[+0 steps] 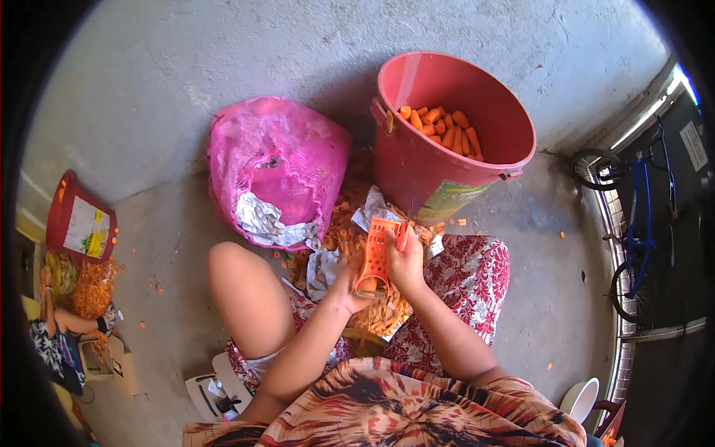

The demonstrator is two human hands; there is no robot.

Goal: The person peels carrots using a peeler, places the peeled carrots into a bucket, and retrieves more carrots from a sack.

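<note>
by the wall [298, 45], bucket [398, 167] holds carrots [449, 132], left grip [348, 286] perforated tool [377, 249], right grip [407, 262] handle [402, 238].

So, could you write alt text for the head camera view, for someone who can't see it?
A left hand holds an orange perforated tool while the right hand grips a reddish handle close beside it, above orange scraps. Ahead stands a red bucket of carrots, with a pink mesh sack to its left.
</note>
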